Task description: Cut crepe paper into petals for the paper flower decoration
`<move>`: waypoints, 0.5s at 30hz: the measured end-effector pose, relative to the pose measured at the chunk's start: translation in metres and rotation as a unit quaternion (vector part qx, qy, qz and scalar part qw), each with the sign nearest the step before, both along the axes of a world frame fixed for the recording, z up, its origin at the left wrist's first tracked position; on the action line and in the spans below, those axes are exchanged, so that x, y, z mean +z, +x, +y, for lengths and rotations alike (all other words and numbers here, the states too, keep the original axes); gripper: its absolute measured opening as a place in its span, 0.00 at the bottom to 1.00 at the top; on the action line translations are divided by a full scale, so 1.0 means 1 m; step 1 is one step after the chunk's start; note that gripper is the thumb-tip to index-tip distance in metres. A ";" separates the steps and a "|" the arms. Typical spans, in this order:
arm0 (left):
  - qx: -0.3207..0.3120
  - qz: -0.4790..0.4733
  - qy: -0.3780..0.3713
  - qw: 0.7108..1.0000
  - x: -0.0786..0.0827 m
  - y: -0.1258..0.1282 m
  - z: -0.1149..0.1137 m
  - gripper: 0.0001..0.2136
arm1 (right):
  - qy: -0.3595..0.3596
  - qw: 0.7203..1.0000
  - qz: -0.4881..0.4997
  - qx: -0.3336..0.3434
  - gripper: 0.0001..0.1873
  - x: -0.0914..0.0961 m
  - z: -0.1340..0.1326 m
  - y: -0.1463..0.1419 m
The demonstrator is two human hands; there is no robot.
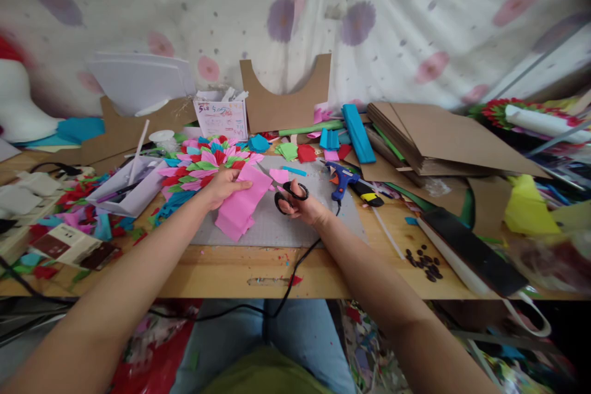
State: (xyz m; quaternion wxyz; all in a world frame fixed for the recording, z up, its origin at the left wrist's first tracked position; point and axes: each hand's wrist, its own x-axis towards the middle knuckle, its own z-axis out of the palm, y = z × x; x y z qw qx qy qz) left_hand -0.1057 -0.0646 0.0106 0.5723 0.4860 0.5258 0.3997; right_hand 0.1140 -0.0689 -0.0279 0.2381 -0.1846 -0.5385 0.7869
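pink paper (242, 204) lies on the grey cutting mat (295, 228) in the middle of the wooden table (221, 271), a folded stack angled from the upper right down to the lower left. the left hand (224, 187) rests on its upper left edge, fingers closed over the sheet and pinning it to the mat. just to the right, the right hand (305, 204) is clamped on a pair of black-handled scissors (289, 194), thumb and fingers through the loops; the blades point up and left toward the paper's right edge, and whether they are parted cannot be told from here.

behind the paper sits a paper flower wreath (207, 163) of pink, green, red and blue petals, touching or just beside the sheet's top. a blue glue gun (340, 180) stands on the mat's right corner, its black cord (295, 271) trailing off the table's front edge. a white box (220, 116) with handwriting stands behind the wreath, and a cardboard cutout (286, 95) with a curved notch leans behind that. to the right lies a stack of cardboard sheets (443, 138), with a yellow paper piece (526, 203) near it. a white tray (127, 188) sits left of the wreath, among scattered coloured scraps.
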 end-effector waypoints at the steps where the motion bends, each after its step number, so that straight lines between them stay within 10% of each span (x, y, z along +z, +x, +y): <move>1: 0.000 0.002 -0.001 1.000 0.000 -0.001 0.000 0.19 | 0.009 1.000 -0.002 -0.016 0.36 0.001 -0.001 0.000; 15: 0.007 -0.010 -0.020 1.000 0.000 -0.007 -0.004 0.19 | 0.003 1.000 -0.016 0.007 0.34 0.003 -0.003 0.002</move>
